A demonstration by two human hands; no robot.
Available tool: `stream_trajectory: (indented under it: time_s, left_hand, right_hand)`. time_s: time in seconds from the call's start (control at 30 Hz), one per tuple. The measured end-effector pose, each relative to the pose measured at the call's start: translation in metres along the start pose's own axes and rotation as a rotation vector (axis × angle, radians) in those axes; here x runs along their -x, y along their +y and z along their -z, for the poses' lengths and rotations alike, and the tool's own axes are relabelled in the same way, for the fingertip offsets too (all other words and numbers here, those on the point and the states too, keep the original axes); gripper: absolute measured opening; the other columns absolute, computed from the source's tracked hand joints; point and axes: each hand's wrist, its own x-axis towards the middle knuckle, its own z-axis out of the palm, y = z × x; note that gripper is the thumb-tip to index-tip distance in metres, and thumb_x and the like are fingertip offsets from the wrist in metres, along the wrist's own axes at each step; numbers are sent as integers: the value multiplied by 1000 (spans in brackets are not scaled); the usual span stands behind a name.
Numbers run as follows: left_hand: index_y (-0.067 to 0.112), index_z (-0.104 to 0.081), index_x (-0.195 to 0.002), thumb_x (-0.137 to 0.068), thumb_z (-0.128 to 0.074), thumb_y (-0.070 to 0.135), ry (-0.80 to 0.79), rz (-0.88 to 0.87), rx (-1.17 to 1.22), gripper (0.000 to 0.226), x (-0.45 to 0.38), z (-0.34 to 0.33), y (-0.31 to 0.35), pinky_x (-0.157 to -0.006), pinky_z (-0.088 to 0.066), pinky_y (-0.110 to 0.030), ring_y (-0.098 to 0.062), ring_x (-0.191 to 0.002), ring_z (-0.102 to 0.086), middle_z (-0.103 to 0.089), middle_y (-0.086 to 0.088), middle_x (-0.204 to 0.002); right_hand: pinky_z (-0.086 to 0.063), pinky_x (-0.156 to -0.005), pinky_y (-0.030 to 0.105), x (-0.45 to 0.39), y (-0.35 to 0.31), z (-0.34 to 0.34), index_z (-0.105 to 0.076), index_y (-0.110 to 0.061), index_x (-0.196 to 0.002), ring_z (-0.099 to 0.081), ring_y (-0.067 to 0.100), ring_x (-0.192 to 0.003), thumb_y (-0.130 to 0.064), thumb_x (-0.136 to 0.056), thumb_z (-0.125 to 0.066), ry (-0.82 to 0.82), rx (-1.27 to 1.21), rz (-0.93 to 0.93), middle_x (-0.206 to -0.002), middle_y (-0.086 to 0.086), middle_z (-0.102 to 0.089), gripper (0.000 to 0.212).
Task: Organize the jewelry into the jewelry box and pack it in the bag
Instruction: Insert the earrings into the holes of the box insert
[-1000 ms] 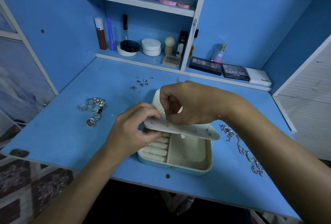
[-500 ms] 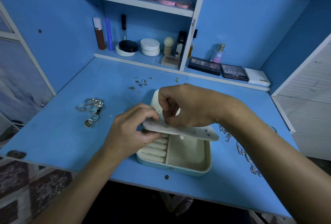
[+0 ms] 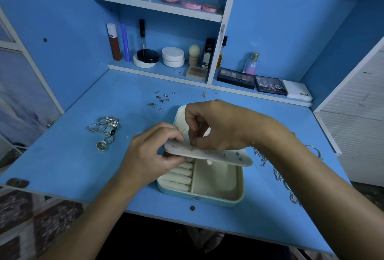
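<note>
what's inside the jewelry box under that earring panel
Inside the jewelry box, cream ring rolls fill the left side and the wide right compartment looks empty. The earring panel, held by the left hand, hides the back part.

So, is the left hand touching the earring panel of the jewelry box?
Touching. The head view shows the left hand pinching the left end of the earring panel, thumb underneath and fingers on top.

Left hand [image 3: 152, 155]: fingers curled, thumb above, grip closed on a panel's left end. Right hand [image 3: 218, 125]: fingertips pinched together, pressing down near the left hand. Both forearms extend from the lower frame.
</note>
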Motion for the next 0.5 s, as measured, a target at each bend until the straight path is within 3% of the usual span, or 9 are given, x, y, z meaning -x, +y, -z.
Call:
stream_trajectory:
  time_s: [0.17,0.27,0.37,0.5]
  left_hand:
    - [14,-60,-93,-71,-72,10,-17,-3,13,26,-4,0,-1,-71,-51,-25,-16,-79,-64,-67,-3,-89]
    - [18,-57,-98,-74,-69,13,-40,3,23,27,-8,0,-2,-71,-53,-29,-16,-84,-65,-67,-2,-93]
    - [19,-56,-100,-77,-70,19,-67,18,42,27,-14,0,-2,-73,-53,-27,-15,-86,-65,-66,0,-97]
    - [24,-54,-106,-78,-72,28,-113,119,82,33,-21,-1,-6,-73,-43,-13,-8,-85,-64,-63,8,-103]
  right_hand:
    - [-57,-65,27,4,14,6,-50,-16,-86,-73,13,-81,-5,-86,-69,59,-275,12,-97,-7,-73,22]
    - [-60,-75,42,9,30,10,-51,-10,-89,-75,20,-89,0,-91,-63,170,-492,7,-105,2,-71,16]
    - [-60,-80,41,13,47,12,-54,-10,-91,-74,21,-94,-1,-95,-59,322,-632,-12,-105,7,-72,11]
    - [-61,-80,44,18,70,8,-58,-9,-90,-73,23,-94,-4,-97,-58,508,-761,-83,-102,10,-73,9]
